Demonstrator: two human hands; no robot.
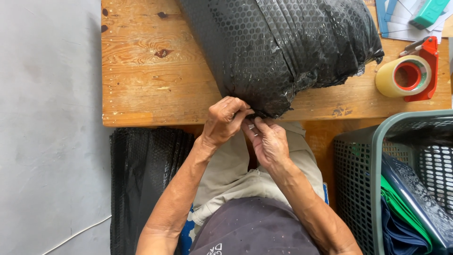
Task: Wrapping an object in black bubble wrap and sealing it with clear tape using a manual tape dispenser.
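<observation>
Black bubble-wrap parcel (283, 52), bulky and glossy, lies on the wooden table (151, 80), its near end reaching the table's front edge right above the person's lap. Both hands meet at that near corner. The left hand (224, 123) is curled with its fingers closed on the edge of the wrap, knuckles up. The right hand (269, 141) sits just beside it, touching it, fingers bent and pinched at the same spot of wrap; what lies between the fingertips is too small to make out. The forearms come up from the bottom of the view, over beige trousers (231, 174) and a dark shirt (255, 226). On the table to the right, well apart from the hands, stands a roll of clear packing tape in a red dispenser (410, 75), and beyond it, at the far corner, some papers (401, 21) with a teal object (429, 12) on top. Beside the person's right arm sits a grey-green plastic basket (363, 184) holding blue and green folded material. On the grey floor (47, 118) to the left, under the table edge, lies a stack of more black bubble wrap (141, 179).
</observation>
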